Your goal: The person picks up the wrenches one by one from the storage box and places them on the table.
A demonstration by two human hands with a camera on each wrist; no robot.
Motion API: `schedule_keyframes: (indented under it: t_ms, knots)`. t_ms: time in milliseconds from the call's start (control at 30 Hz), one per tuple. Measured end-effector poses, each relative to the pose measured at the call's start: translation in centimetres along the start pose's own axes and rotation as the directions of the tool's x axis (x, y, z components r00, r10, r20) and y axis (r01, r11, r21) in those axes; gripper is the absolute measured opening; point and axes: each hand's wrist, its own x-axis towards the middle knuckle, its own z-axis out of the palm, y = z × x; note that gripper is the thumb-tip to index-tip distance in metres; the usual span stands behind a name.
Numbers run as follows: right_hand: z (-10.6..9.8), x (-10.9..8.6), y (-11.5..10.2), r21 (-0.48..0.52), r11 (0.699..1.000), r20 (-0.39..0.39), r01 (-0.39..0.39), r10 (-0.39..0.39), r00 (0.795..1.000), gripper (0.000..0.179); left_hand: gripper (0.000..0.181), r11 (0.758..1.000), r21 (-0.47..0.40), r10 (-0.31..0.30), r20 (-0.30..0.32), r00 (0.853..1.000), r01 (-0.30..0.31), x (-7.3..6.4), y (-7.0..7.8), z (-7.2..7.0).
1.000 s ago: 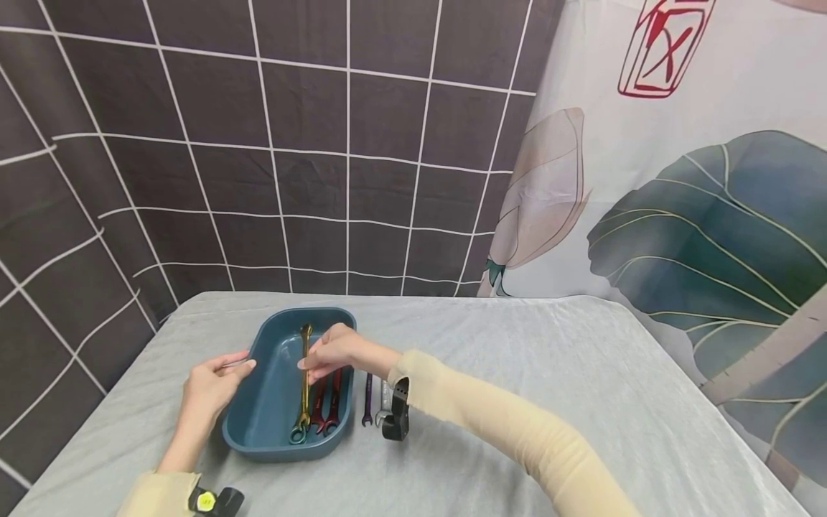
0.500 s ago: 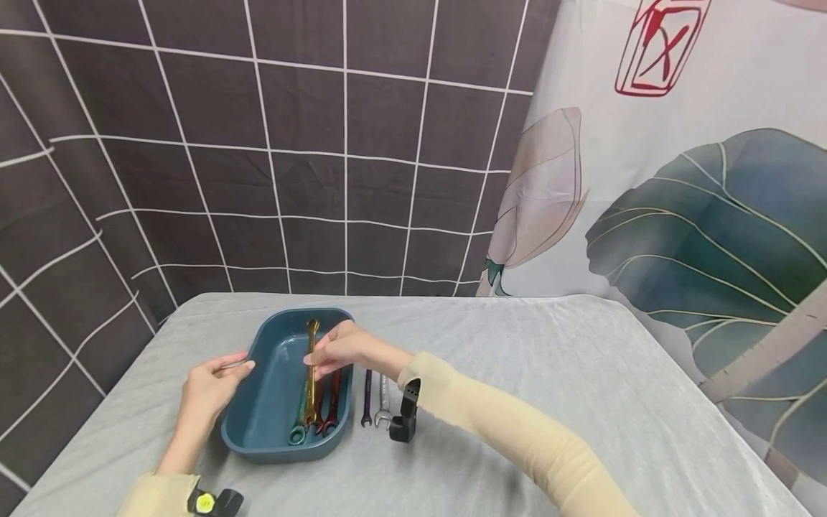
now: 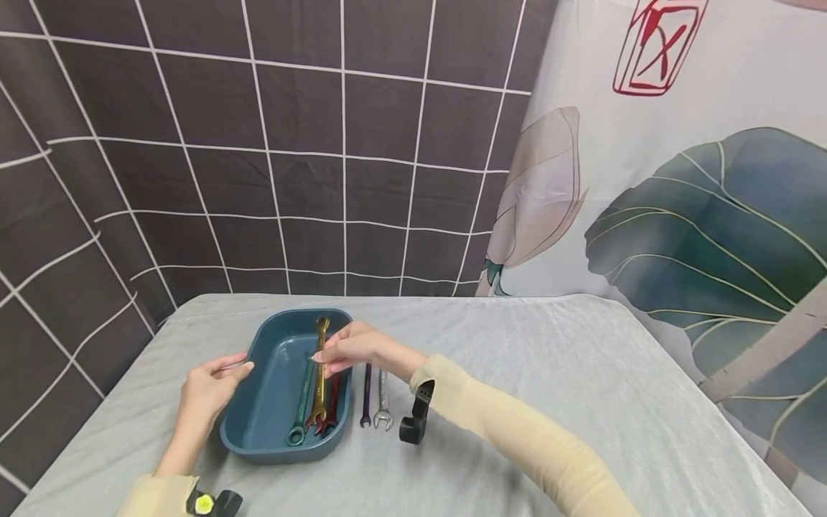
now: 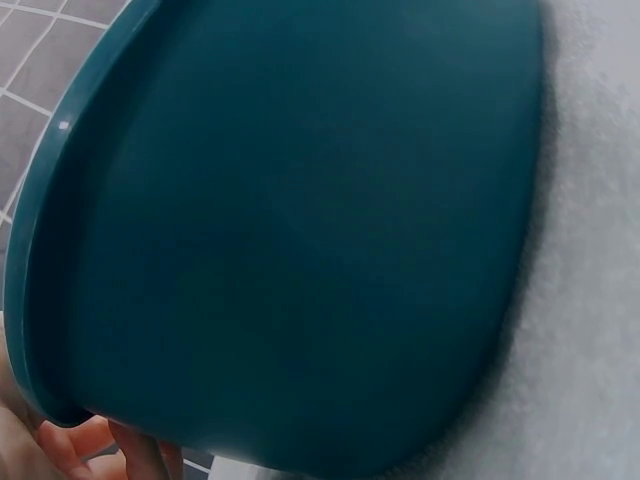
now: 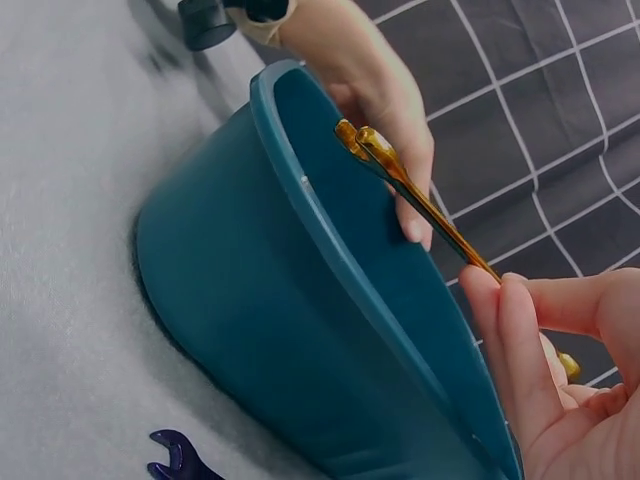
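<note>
My right hand [image 3: 349, 350] pinches a gold wrench [image 3: 320, 388] midway along its shaft. In the right wrist view this wrench [image 5: 425, 203] is tilted, its open-jaw head showing above the rim of the blue plastic basin. My left hand [image 3: 212, 391] grips the basin's [image 3: 242, 434] left rim, with the thumb over the edge and fingers [image 4: 88, 440] under the lip. Inside the basin lie a green wrench [image 3: 302, 402] and, towards the right wall, red wrenches [image 3: 332, 402], partly covered by the gold one and my right hand.
On the grey cloth [image 3: 491, 402] just right of the basin lie a purple wrench [image 3: 366, 398] and a silver wrench [image 3: 383, 402], side by side. A dark tiled-pattern curtain [image 3: 291, 179] hangs behind the table, with a floral curtain [image 3: 646, 179] at the right.
My right hand has moved the gold wrench rightwards inside the basin, from over the green wrench to over the red ones. The green wrench is now uncovered. My left hand stays on the rim.
</note>
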Motion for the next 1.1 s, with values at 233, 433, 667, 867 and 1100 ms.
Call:
schedule_keyframes:
  t_ms: [233, 433, 667, 867, 1100]
  knots:
    - [-0.6, -0.6, -0.2, 0.039, 0.999, 0.032, -0.001, 0.0, 0.999, 0.012, 0.044, 1.0, -0.006, -0.007, 0.006, 1.0, 0.007, -0.1, -0.2, 0.0]
    - [-1.3, -1.1, -0.1, 0.047, 0.999, 0.016, -0.004, 0.003, 1.0, 0.011, 0.043, 1.0, 0.002, -0.004, -0.004, 1.0, 0.004, 0.0, 0.0, 0.1]
    - [-2.2, -1.8, 0.1, 0.051, 0.999, 0.015, -0.008, 0.007, 1.0, 0.009, 0.043, 1.0, 0.003, 0.001, 0.002, 1.0, -0.001, 0.0, -0.2, 0.1]
    - [-3.0, -2.2, 0.5, 0.065, 0.998, 0.026, -0.003, 0.001, 1.0, 0.005, 0.045, 1.0, -0.002, -0.001, 0.008, 1.0, 0.001, -0.1, -0.2, 0.1]
    - [-4.0, -2.6, 1.3, 0.051, 0.999, 0.029, -0.002, 0.001, 1.0, 0.01, 0.045, 1.0, 0.008, 0.002, 0.005, 1.0, -0.002, 0.0, -0.2, 0.1]
